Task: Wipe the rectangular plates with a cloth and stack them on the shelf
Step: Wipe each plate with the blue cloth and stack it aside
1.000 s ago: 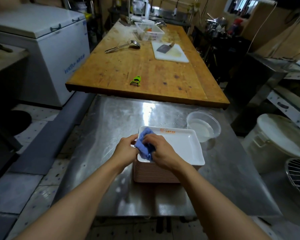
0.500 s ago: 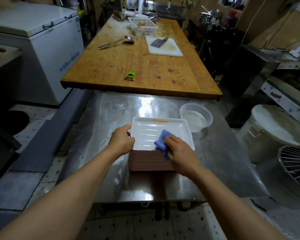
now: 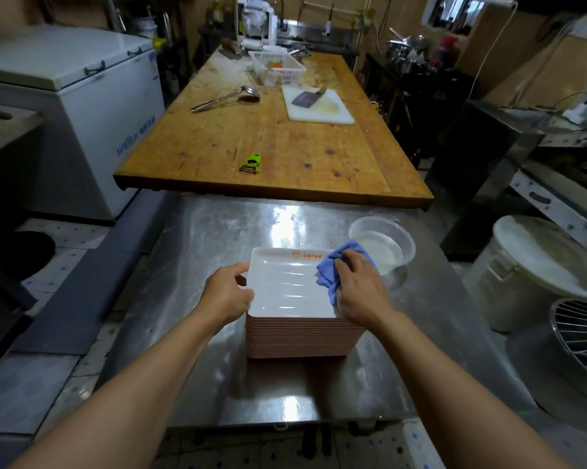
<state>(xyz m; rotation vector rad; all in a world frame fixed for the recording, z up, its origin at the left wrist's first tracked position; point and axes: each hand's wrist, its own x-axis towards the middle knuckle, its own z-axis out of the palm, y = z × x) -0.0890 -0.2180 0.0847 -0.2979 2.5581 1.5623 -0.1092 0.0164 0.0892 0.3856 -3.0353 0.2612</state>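
A white rectangular plate (image 3: 285, 289) tops a stack of plates (image 3: 302, 336) on the steel table (image 3: 204, 252), nearer its front edge. The left hand (image 3: 226, 294) grips the plate's left rim, fingers curled over it. The right hand (image 3: 361, 289) presses a blue cloth (image 3: 332, 265) onto the plate's far right corner, fingers bent around it. A clear tub (image 3: 383, 245) sits just right of the stack. Bare steel lies left of the stack. A wooden table (image 3: 268, 147) overhangs the far edge.
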